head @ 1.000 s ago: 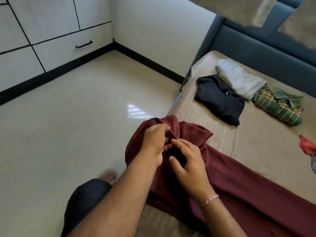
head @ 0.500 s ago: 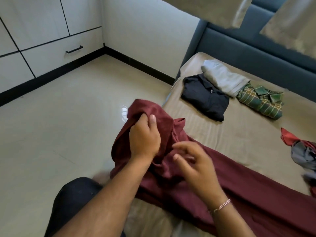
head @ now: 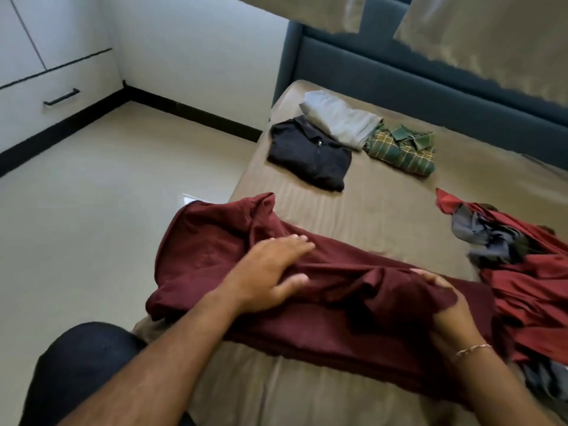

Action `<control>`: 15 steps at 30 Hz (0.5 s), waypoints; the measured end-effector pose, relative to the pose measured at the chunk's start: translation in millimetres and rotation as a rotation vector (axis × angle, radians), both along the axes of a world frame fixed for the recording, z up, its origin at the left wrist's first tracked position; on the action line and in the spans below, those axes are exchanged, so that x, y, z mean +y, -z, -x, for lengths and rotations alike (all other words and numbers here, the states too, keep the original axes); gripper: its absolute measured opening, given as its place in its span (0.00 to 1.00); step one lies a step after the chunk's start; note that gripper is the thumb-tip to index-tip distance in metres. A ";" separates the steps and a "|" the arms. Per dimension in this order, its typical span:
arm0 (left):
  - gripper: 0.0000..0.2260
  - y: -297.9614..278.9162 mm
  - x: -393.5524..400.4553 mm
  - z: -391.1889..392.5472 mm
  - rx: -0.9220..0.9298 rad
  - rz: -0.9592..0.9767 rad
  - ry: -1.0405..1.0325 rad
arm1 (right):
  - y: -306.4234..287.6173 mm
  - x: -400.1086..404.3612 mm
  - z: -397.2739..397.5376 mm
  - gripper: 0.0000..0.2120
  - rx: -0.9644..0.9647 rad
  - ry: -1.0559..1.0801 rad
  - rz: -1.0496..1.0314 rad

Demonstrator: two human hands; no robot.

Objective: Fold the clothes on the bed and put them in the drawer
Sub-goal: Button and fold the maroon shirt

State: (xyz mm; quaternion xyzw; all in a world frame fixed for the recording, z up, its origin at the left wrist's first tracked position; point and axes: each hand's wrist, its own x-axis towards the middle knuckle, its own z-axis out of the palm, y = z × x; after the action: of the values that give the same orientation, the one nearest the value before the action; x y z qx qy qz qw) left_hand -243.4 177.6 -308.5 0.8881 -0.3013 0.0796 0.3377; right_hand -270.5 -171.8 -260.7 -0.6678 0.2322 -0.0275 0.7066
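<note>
Legible text, labels, brands, numbers, signs: none. The clothes on the bed [head: 384, 210] carry no readable print or tag. The drawer [head: 58, 96] front shows no readable marking.

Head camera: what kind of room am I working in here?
Most likely a bedroom: a bed with a padded blue headboard, clothes lying on it, and white built-in cabinets with a drawer along the wall.
</note>
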 end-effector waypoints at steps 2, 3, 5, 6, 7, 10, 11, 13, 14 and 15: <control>0.25 2.2 8.3 -3.9 0.009 0.138 -0.072 | 1.2 -35.2 4.3 0.17 0.156 0.117 -0.127; 0.23 2.9 16.0 -4.8 0.022 0.203 -0.127 | 0.0 -48.9 1.3 0.19 0.200 0.167 -0.185; 0.21 -0.2 20.2 -3.3 0.078 0.298 -0.231 | -10.0 -69.2 -4.1 0.16 0.203 0.173 -0.240; 0.23 -1.4 24.4 -3.2 0.103 0.312 -0.280 | -13.5 -70.7 -6.0 0.16 0.238 0.123 -0.189; 0.25 -3.0 27.5 -3.3 0.117 0.303 -0.318 | -12.3 -71.4 -6.1 0.18 0.283 0.041 -0.112; 0.31 -0.2 46.4 -9.2 0.128 0.189 -0.339 | 1.8 -52.9 -1.2 0.20 0.320 -0.082 0.195; 0.32 1.6 53.3 -12.0 0.140 0.139 -0.337 | 7.0 -47.1 -0.9 0.20 0.289 -0.071 0.240; 0.35 5.4 61.7 -14.1 0.158 0.031 -0.323 | 15.8 -43.1 -4.8 0.21 0.259 -0.038 0.193; 0.36 7.1 65.2 -14.3 0.143 -0.024 -0.312 | 20.6 -43.5 -8.1 0.21 0.237 -0.037 0.223; 0.36 7.4 67.2 -14.4 0.114 -0.085 -0.287 | 23.5 -44.4 -12.7 0.20 0.210 -0.070 0.340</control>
State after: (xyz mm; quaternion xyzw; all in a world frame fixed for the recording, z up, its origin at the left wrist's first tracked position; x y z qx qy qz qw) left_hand -229.0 244.8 -316.0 0.9386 -0.1547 0.0636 0.3017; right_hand -257.8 -216.2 -284.2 -0.7844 0.2731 0.0281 0.5562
